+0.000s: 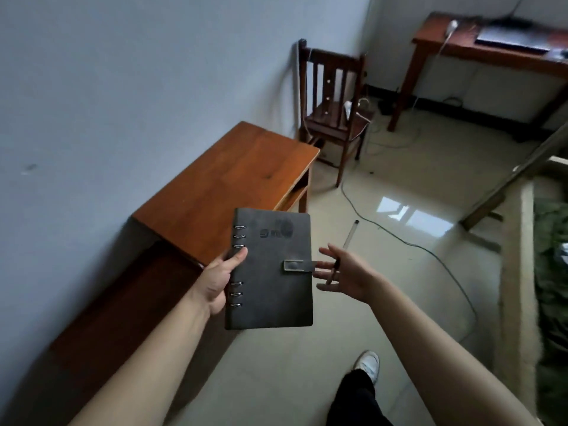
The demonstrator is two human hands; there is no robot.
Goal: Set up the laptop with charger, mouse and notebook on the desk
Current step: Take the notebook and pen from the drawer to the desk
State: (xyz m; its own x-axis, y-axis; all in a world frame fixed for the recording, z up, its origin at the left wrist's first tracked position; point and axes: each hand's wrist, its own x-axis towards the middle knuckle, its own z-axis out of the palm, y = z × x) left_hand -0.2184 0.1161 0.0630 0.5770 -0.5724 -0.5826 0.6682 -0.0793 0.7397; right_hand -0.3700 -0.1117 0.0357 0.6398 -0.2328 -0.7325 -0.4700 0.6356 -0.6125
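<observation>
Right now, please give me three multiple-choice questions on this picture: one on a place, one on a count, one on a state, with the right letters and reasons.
1. Where is the laptop?
A. on the far desk
B. on the chair
C. on the floor

2. How many binder rings show on the notebook?
A. two
B. six
C. ten

3. How is the notebook's clasp?
A. torn off
B. hanging open
C. closed over the cover

Answers: 1 A, it lies on the desk at top right. 2 B, three rings above the left hand and three below. 3 C, the strap lies flat across the front edge, near the right hand with the pen.
</observation>
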